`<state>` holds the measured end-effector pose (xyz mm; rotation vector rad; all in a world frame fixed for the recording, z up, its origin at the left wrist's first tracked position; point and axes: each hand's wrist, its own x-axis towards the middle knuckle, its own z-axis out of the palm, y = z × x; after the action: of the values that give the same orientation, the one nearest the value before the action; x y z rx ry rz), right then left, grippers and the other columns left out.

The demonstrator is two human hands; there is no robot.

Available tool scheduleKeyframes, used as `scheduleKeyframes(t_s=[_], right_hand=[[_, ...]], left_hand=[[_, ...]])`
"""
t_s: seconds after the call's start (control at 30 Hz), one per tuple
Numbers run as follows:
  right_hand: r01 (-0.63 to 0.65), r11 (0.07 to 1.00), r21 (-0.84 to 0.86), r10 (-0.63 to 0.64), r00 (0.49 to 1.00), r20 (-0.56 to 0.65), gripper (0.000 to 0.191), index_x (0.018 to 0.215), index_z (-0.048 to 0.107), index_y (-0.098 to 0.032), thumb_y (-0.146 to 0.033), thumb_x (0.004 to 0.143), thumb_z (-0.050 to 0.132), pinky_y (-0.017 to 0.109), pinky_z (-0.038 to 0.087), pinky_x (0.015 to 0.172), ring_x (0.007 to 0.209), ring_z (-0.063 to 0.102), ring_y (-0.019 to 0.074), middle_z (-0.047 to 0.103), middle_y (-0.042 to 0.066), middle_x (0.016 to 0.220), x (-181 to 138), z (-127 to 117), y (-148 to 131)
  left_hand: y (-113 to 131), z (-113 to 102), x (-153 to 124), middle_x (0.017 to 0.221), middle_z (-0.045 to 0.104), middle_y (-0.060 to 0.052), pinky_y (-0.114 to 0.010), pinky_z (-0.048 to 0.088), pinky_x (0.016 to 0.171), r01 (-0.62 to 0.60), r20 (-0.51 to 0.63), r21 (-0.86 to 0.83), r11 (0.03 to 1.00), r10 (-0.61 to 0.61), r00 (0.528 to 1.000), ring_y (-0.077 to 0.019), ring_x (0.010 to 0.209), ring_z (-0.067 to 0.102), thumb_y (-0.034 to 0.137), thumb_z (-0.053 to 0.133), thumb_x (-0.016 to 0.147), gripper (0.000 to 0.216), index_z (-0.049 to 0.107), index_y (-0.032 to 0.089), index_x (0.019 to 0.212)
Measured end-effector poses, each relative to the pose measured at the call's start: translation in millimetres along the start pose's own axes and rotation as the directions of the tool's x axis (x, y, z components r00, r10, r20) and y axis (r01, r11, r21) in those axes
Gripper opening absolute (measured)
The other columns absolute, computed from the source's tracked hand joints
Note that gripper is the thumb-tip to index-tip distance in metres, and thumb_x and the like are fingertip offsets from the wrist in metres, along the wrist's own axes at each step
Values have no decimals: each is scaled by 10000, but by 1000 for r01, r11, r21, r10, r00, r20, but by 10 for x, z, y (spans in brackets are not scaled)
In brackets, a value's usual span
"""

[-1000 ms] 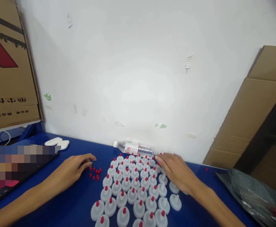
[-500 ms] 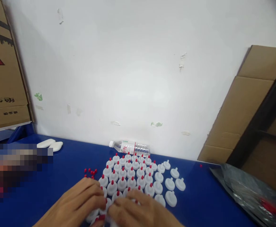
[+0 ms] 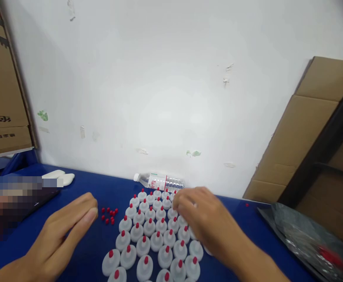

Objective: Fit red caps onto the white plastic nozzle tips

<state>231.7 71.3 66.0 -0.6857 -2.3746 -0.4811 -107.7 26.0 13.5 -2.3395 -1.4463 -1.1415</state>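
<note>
Several small white round pieces with narrow spouts (image 3: 143, 246) stand in close rows on the blue table, most with a red cap (image 3: 146, 260) on top. My left hand (image 3: 62, 231) is over the table to their left, its thumb and fingers pressed together; whatever may be between them is hidden. Beside its fingertips lies a small group of loose red caps (image 3: 111, 213). My right hand (image 3: 202, 215) reaches over the back right of the rows with fingers curled down, hiding some pieces. A small pale spot shows among these fingers, but what they hold is unclear.
A clear plastic bottle (image 3: 159, 182) lies along the white wall. White oval objects (image 3: 67, 179) rest at the back left, near a blurred-out area. A grey plastic bag (image 3: 303, 235) and upright cardboard (image 3: 294, 137) are at the right. A cardboard box (image 3: 6, 86) stands left.
My hands have moved apart from the front of the rows. The left went left near the loose red caps; the right went back and right over the pieces. More front pieces now show.
</note>
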Motion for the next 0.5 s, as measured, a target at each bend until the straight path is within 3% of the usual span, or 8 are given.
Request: scheduleKeyframes(t_s=[0.07, 0.13, 0.27, 0.4, 0.5], right_hand=[[-286, 954, -87, 296, 945, 140, 175, 1177, 672, -245, -233, 1029, 579, 385, 578, 812, 958, 727, 238, 759, 60, 1134, -49, -75, 301], [-416, 892, -175, 448, 866, 221, 243, 1203, 692, -255, -385, 1053, 552, 422, 562, 870, 1018, 729, 280, 771, 66, 1132, -117, -105, 564], [-477, 835, -273, 545, 783, 299, 437, 1096, 748, -199, -391, 1109, 355, 428, 535, 846, 969, 750, 316, 795, 113, 1036, -290, -106, 921], [-511, 774, -373, 631, 673, 387, 568, 907, 771, -149, -407, 1104, 304, 441, 507, 758, 849, 756, 370, 784, 195, 892, -481, -49, 1108], [-536, 754, -380, 656, 598, 460, 588, 838, 768, -165, -427, 1097, 309, 408, 496, 742, 842, 759, 352, 779, 192, 862, -585, 13, 1182]], left_hand=[[-109, -12, 120, 722, 585, 5, -304, 479, 652, 12, 25, -5, 1000, -12, 1000, -186, 668, 542, 346, 398, 1054, 318, 514, 251, 774], [-178, 35, 193, 772, 613, -1, -310, 485, 689, 92, 44, -3, 996, -91, 995, -195, 712, 565, 427, 420, 1048, 305, 555, 250, 839], [-254, 161, 245, 798, 639, -5, -302, 477, 691, 269, 87, 13, 963, -269, 959, -206, 757, 601, 544, 424, 1025, 370, 600, 249, 886], [-425, 209, 268, 885, 714, -5, -287, 507, 720, 267, 89, 81, 960, -273, 958, -220, 823, 646, 575, 483, 981, 382, 667, 243, 941], [-602, 235, 279, 968, 746, 6, -293, 528, 758, 270, 63, 129, 954, -279, 958, -241, 892, 671, 576, 520, 949, 382, 703, 245, 1004]])
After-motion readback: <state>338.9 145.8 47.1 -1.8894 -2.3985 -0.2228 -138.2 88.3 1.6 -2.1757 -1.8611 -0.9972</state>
